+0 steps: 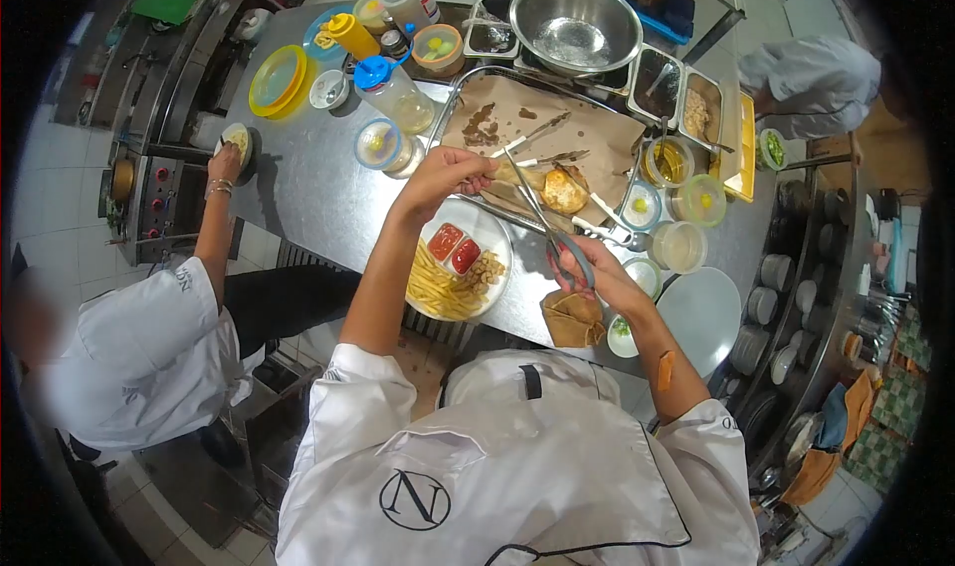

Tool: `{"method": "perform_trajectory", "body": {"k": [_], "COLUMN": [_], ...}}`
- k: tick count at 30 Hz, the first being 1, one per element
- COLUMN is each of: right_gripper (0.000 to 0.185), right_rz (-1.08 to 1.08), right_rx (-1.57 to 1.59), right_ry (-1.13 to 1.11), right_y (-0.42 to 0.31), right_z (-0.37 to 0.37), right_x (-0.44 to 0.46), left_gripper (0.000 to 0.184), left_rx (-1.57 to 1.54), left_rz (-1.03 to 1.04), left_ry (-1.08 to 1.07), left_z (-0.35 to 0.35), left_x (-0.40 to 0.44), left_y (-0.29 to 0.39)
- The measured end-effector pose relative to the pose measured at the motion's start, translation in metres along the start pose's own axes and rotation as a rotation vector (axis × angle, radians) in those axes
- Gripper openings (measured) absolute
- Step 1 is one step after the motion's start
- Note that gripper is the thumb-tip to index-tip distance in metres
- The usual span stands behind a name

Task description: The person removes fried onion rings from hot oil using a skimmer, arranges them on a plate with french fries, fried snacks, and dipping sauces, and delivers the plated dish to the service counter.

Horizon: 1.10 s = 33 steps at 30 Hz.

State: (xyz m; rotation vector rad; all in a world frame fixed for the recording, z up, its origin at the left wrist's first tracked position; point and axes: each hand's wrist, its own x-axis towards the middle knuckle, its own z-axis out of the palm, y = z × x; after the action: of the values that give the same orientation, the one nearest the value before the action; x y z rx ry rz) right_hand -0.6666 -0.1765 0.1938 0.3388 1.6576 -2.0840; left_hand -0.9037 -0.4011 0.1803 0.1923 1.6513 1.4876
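My right hand (pixel 587 268) grips the handles of a pair of scissors (pixel 553 230), blades pointing away over the tray. My left hand (pixel 456 180) pinches a pale brown strip (pixel 517 175), paper or food, I cannot tell which; the blades cross beside it. A round golden bun-like piece (pixel 565 192) lies just right of the blades on a paper-lined tray (pixel 507 103). Below my left hand sits a white plate with fries (pixel 430 285), two red sauce cups (pixel 456 249) and small browned pieces (pixel 479 280). A folded brown cloth or paper (pixel 573 318) rests below my right hand.
Tongs and knives (pixel 557 155) lie on the tray. Around it stand a metal bowl (pixel 575 24), a blue-lidded jug (pixel 396 94), sauce tubs (pixel 678 246) and a white plate (pixel 699 317). At left, a co-worker's hand (pixel 235 146) touches a bowl; another person (pixel 811 84) stands far right.
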Motion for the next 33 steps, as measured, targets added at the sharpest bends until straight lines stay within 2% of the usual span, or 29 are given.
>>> {"method": "perform_trajectory", "body": {"k": [2,7,10,13,17,19,20,22,23,25,26,28,29,30,32,33], "right_gripper": [0.064,0.044,0.044,0.039,0.035,0.045,0.045,0.043,0.043,0.041,0.041,0.040,0.040,0.040,0.038,0.033], "right_rz": [-0.014,-0.034,0.042,0.006,0.055,-0.119,-0.117,-0.265,-0.262,-0.114,-0.117,-0.036,0.069,0.065,-0.161,-0.047], "right_rx": [-0.030,-0.026,-0.006,0.047,-0.024,-0.296,-0.291,-0.698,-0.696,-1.075,-1.076,-1.176,-1.200,-1.204,-1.166,-1.175], "right_ry": [0.009,0.070,0.140,0.128,0.047,0.237,0.240,0.600,0.603,0.832,0.826,0.874,0.814,0.800,0.859,0.873], "right_y": [-0.001,-0.006,-0.005,0.008,0.001,0.013,0.011,0.002,-0.009,-0.031,-0.028,-0.022,-0.024,-0.019,-0.008,-0.005], "right_z": [0.003,0.008,0.007,0.004,-0.004,-0.022,-0.034,-0.063,-0.071,-0.083,-0.091,-0.106,-0.110,-0.112,-0.110,-0.110], "right_x": [0.000,-0.001,0.004,0.013,0.013,0.020,0.022,0.026,0.027,0.028,0.031,0.035,0.035,0.037,0.039,0.042], "left_gripper": [0.026,0.027,0.028,0.027,0.025,0.019,0.019,0.015,0.015,0.019,0.019,0.023,0.025,0.025,0.023,0.023], "left_rx": [0.005,0.040,-0.015,-0.024,-0.020,-0.037,-0.034,0.007,0.008,0.105,0.105,0.310,0.338,0.335,0.291,0.377], "left_rz": [-0.002,-0.031,-0.068,-0.090,-0.097,-0.021,-0.025,0.042,0.039,0.182,0.181,0.322,0.324,0.318,0.242,0.242], "left_ry": [-0.017,-0.045,-0.025,-0.086,-0.063,-0.026,-0.029,0.080,0.077,0.196,0.201,0.297,0.337,0.350,0.438,0.472], "left_z": [-0.004,-0.010,-0.008,-0.013,-0.017,-0.027,-0.028,-0.028,-0.028,-0.024,-0.024,-0.021,-0.020,-0.021,-0.024,-0.033], "left_x": [0.002,0.012,0.017,0.024,0.024,0.019,0.016,0.008,0.008,0.007,0.005,0.000,-0.007,-0.016,-0.033,-0.041], "left_y": [0.001,-0.001,0.000,-0.002,-0.009,-0.019,-0.023,-0.033,-0.038,-0.049,-0.051,-0.054,-0.056,-0.058,-0.063,-0.073]}}
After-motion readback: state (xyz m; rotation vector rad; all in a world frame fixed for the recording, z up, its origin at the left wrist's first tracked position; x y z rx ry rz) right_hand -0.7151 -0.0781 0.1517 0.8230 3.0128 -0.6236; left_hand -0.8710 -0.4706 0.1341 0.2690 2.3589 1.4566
